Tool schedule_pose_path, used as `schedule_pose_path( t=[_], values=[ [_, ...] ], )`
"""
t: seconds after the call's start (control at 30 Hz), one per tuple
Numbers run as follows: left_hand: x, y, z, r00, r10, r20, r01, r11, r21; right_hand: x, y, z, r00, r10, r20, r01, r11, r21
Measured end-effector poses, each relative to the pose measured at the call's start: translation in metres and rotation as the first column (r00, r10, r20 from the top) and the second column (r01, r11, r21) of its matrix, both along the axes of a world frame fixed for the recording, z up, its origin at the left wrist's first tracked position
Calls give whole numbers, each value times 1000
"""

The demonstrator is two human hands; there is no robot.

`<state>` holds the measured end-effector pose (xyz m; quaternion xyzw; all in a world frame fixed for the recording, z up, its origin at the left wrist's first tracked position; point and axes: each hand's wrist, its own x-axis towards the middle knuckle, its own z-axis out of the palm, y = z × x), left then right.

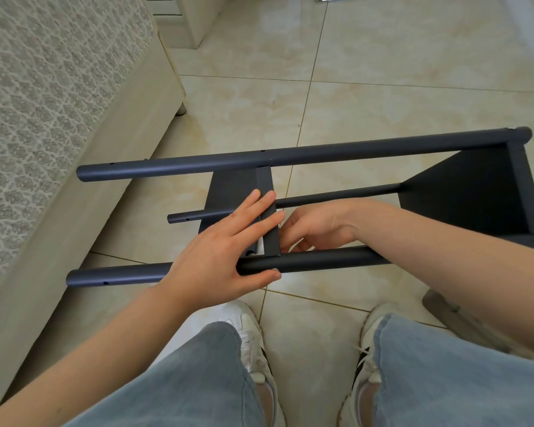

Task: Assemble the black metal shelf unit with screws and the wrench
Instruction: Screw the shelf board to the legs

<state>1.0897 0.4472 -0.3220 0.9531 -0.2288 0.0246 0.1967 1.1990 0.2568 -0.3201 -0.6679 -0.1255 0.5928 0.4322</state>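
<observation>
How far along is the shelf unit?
Done: end shelf looks joined to the poles at right. In hand: left hand presses the middle shelf at the near pole; right hand works behind it, grip unclear. Left: holes at the poles' left ends stand empty.

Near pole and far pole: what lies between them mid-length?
Head view: a black shelf panel spans between them, a thinner third pole crosses it, and the left hand lies with straight fingers on the panel's edge.
</observation>
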Motion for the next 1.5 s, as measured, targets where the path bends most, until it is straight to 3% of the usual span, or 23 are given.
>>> schedule_pose_path(
  t=[0.37,0.7,1.0,1.07,1.2,1.3,1.4,1.5],
  values=[
    [-1,-1,0,1000,-2,-2,2,1000,5,0,2,-4,1000,-7,8,7,1000,16],
    [0,0,0,1000,-7,-3,7,1000,9,2,7,-2,998,52,44,-47,994,-101],
    [4,0,5,1000,6,-30,-4,999,53,-4,-10,25,980,60,191,-44,995,-86],
    [4,0,6,999,7,-35,-4,998,67,-8,-18,36,949,98,299,-65,991,-121],
    [4,-1,12,997,17,-74,-11,997,79,-22,-29,45,803,221,553,-121,970,-211],
    [1,-4,21,991,41,-129,-27,994,110,-30,-33,39,724,255,641,-127,963,-239],
    [-7,-8,25,980,99,-171,-80,990,114,-34,-34,36,704,234,670,-112,969,-221],
    [-18,-4,27,980,166,-107,-164,986,28,-34,-33,40,691,204,693,-90,976,-197]
  ],
)
